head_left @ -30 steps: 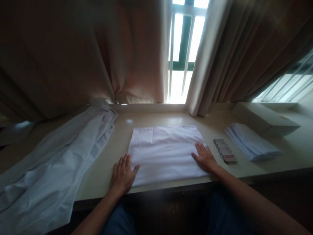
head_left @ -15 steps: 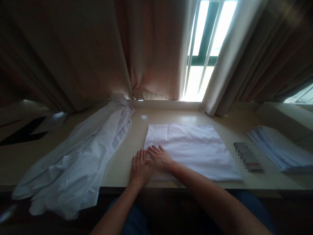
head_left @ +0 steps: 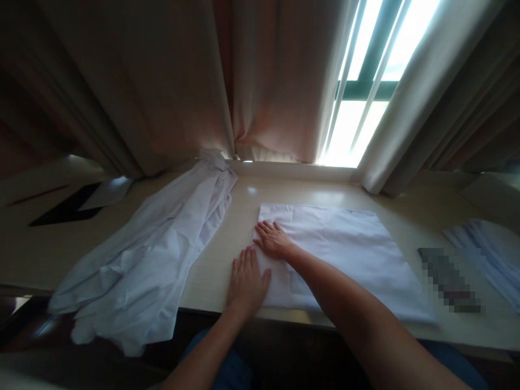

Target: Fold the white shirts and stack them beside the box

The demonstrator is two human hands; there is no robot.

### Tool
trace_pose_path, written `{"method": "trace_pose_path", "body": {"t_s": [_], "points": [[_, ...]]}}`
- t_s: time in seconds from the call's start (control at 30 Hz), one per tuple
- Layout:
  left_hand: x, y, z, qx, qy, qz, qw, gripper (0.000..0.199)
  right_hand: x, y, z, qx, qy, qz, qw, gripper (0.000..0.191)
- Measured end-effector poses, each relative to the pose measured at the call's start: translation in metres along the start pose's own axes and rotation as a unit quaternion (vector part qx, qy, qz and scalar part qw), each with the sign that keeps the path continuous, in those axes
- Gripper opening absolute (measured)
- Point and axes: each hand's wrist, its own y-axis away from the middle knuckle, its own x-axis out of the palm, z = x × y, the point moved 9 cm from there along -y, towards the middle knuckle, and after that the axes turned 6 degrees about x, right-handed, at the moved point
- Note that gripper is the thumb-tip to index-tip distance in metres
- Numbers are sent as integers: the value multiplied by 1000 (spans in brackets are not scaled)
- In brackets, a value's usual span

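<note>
A white cloth (head_left: 345, 244), folded into a flat rectangle, lies on the pale table (head_left: 211, 271) in front of me. My left hand (head_left: 248, 279) rests flat at its near left corner, fingers spread, partly on the tabletop. Higher up on the cloth's left edge, my right hand (head_left: 273, 239) lies palm down with its fingers stretched out. The two hands are apart, and neither grips anything. To the left, a loose, crumpled white cloth (head_left: 150, 249) stretches from the back of the table over the front edge.
A pixelated dark object (head_left: 449, 281) lies right of the folded cloth, beside a stack of folded white cloths (head_left: 487, 260). A black flat item (head_left: 67, 206) and a pale sheet (head_left: 108, 194) are at far left. Curtains (head_left: 276, 81) hang behind.
My right hand has slid up the cloth's left edge, away from my left hand, which it was touching or overlapping. The view has shifted, so the scene sits tilted and further right.
</note>
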Motion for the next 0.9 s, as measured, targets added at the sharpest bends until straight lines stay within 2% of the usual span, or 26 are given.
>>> {"method": "trace_pose_path", "body": {"t_s": [0.33, 0.6, 0.9], "points": [[-4, 1, -1, 9, 0, -3, 1000, 70, 7, -44, -17, 21, -3, 25, 999, 71], [-6, 1, 0, 8, 14, 15, 1000, 70, 11, -75, -29, 41, 1, 17, 999, 78], [-9, 1, 0, 4, 23, 2, 1000, 71, 12, -91, -36, 51, -5, 10, 999, 78]]}}
